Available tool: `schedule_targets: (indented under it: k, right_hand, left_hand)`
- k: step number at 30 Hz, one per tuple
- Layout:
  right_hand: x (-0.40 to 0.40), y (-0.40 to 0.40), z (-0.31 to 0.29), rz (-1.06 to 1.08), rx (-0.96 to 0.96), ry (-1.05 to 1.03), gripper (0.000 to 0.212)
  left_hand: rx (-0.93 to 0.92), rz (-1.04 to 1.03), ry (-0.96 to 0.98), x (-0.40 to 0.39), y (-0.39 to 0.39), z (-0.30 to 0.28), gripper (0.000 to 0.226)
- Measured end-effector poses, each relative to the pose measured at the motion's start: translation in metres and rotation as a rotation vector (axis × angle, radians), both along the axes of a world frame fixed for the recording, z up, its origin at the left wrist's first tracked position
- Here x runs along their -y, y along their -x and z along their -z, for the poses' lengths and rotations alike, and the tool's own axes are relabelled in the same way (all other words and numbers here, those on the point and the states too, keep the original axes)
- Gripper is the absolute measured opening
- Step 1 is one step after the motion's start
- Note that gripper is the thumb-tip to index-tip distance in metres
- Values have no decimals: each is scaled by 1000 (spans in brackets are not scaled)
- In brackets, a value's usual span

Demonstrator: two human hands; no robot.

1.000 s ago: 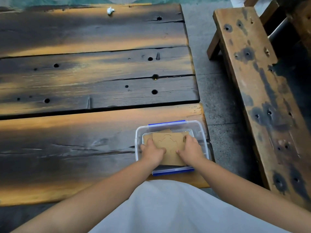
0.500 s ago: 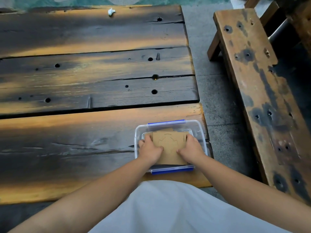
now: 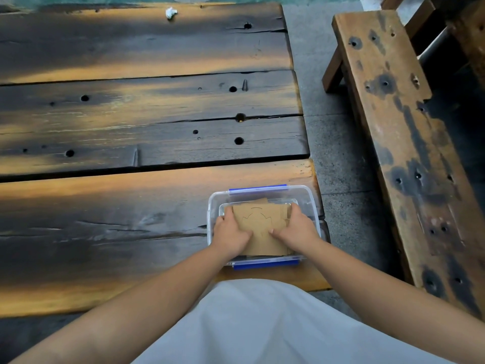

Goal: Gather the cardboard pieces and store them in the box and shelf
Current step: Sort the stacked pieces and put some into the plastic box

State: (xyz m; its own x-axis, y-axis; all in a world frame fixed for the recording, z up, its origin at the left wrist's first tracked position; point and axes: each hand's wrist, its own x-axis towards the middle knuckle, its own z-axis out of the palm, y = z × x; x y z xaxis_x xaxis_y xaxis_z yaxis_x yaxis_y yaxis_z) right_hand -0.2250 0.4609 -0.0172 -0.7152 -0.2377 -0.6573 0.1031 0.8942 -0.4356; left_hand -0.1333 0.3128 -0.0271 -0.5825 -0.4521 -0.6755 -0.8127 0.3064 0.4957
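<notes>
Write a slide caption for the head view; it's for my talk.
Both hands, left hand and right hand, press brown cardboard pieces into a clear blue-latched plastic box.

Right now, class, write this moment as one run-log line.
step: packing | left hand: on cardboard | right hand: on cardboard | cardboard: in clear box | box: on table

A dark, scorched plank table point(image 3: 147, 122) is streaked with amber light; a weathered bench point(image 3: 409, 143) is set on grey pavement point(image 3: 338, 143).
</notes>
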Motion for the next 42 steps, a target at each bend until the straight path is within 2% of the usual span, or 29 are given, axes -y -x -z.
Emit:
schedule_targets:
  k: [2,6,10,15,18,23,25,29,31,34,37,39,42]
  right_hand:
    - [-3,-3,-2,-32,-46,48,56]
    - [-10,-12,-1,-109,-155,90,67]
    - [-6,-12,2,113,-20,125,72]
    - [4,-7,5,220,58,67,65]
    - [2,0,5,266,95,111,70]
    - [-3,3,2,271,192,200,50]
    - [-2,0,1,211,184,212,48]
    - [5,-7,4,42,56,116,55]
    - [7,-11,8,58,54,64,59]
    - [7,-16,14,120,35,-9,80]
    - [6,-19,16,166,48,-50,97]
    - [4,-18,16,160,52,-86,97]
    - [-2,-11,14,143,60,-104,85]
  left_hand:
    - [-11,-42,-27,3,3,1,62]
    - [24,-62,-66,6,7,4,60]
    - [58,-57,-64,7,8,5,63]
    - [-126,-44,6,4,-1,4,75]
    - [-138,-47,10,7,-1,4,84]
    - [-158,-23,-51,14,6,1,70]
    - [-151,25,-69,15,9,1,61]
    - [-128,118,-49,11,8,1,62]
    - [-105,177,-46,8,8,-1,65]
    - [-38,242,-58,5,9,-1,68]
    - [-41,202,-48,3,9,-2,70]
    - [-45,201,-52,6,10,-3,68]
    - [1,199,-97,14,12,-6,66]
